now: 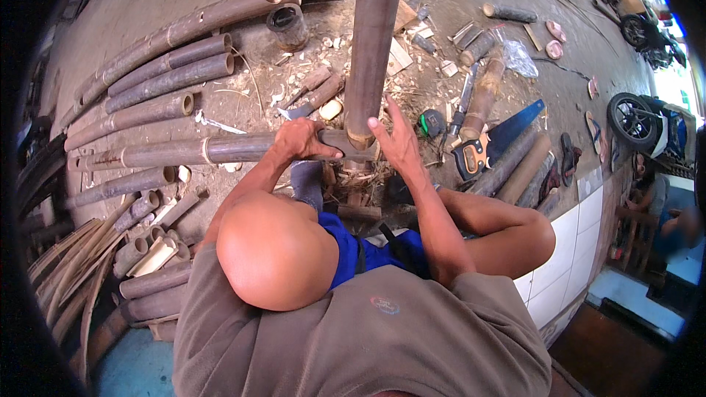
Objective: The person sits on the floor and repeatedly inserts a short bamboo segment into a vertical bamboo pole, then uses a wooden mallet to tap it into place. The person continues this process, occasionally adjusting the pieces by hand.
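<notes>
My left hand (300, 140) is wrapped over a brown bamboo pole (243, 148) that lies crosswise in front of me, its thumb on top near the joint. A second, upright bamboo pole (373, 37) meets the lying one there, its lower end seated at the pole's right end. My right hand (399, 145) is just right of that joint, thumb and index finger stretched apart and close to the upright pole. Whether its fingertips touch the pole I cannot tell. Both forearms come in from below, either side of my bent knees.
Several bamboo poles (173, 77) lie at the left, with split strips (77, 265) nearer me. On the right are a blue-bladed handsaw (507, 132), a green and black tape measure (432, 123) and sandals (568, 158). A dark round container (287, 28) stands ahead, amid wood shavings. A motorcycle (654, 125) is far right.
</notes>
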Tool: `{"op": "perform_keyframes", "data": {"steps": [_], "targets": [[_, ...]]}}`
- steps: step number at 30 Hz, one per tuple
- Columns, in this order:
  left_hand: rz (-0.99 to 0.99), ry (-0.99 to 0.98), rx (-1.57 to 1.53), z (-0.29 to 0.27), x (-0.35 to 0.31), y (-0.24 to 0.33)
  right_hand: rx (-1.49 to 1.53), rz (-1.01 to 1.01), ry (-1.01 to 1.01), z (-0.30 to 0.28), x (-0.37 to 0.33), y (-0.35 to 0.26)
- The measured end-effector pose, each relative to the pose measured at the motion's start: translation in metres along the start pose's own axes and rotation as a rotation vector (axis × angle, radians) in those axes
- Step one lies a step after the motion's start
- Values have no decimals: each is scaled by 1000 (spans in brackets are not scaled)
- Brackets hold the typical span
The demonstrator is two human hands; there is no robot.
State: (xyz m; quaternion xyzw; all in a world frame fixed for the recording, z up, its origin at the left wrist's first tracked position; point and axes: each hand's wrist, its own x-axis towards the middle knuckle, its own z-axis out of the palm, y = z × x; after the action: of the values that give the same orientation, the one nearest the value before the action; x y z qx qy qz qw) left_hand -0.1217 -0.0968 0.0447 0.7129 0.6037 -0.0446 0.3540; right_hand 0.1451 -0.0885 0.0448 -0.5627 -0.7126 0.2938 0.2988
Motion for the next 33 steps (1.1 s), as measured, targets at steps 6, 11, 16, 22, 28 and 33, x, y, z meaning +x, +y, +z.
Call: {"op": "perform_keyframes", "data": {"steps": [6,11,16,22,28,33], "targets": [[37,-25,23,0,2,2,393,270,67,34,41,-35],[284,34,144,27,6,-18,412,144,213,23,62,-64],[272,117,129,35,21,-37,344,121,240,-88,141,-133],[125,215,153,0,47,-44,360,303,146,-120,166,-44],[79,146,154,3,49,-39,334,507,152,-76,148,77],[54,154,154,-1,44,-37,189,605,141,-55,185,122]]}}
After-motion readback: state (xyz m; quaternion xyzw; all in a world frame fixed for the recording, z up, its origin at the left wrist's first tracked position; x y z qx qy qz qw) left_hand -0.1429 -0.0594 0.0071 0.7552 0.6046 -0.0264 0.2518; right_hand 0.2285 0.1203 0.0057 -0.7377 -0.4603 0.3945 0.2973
